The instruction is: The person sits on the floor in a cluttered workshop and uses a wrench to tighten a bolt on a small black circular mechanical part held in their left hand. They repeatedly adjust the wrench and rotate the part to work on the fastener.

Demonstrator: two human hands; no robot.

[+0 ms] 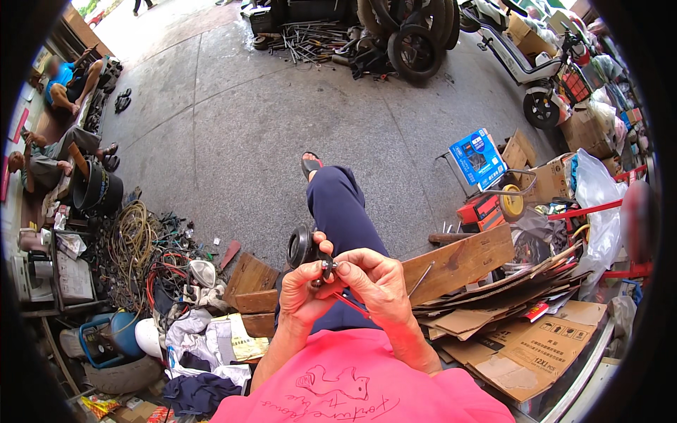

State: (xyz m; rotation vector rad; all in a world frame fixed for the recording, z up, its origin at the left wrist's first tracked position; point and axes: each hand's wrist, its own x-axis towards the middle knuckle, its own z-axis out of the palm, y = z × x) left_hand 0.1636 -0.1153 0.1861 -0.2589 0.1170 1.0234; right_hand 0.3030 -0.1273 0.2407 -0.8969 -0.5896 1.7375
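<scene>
In front of my body, above my lap, I hold a black round part (301,247) with a narrow dark bracket (326,270). My left hand (300,285) is closed around it, thumb and fingers gripping the bracket end. Thumb and forefinger of my right hand (377,282) pinch at a small shiny piece on that bracket, too small to name. Beneath the right palm runs a thin red rod-like thing (350,304); its end is hidden by the fingers, and I cannot tell which hand supports it.
Wooden boards (458,261) lie across in front, with flattened cardboard (536,345) to the right. Tangled cables (137,240) and cloths (201,345) pile up at left. A blue box (477,158) and a scooter (525,63) stand farther right. Two people sit far left; tyres (415,53) stand ahead.
</scene>
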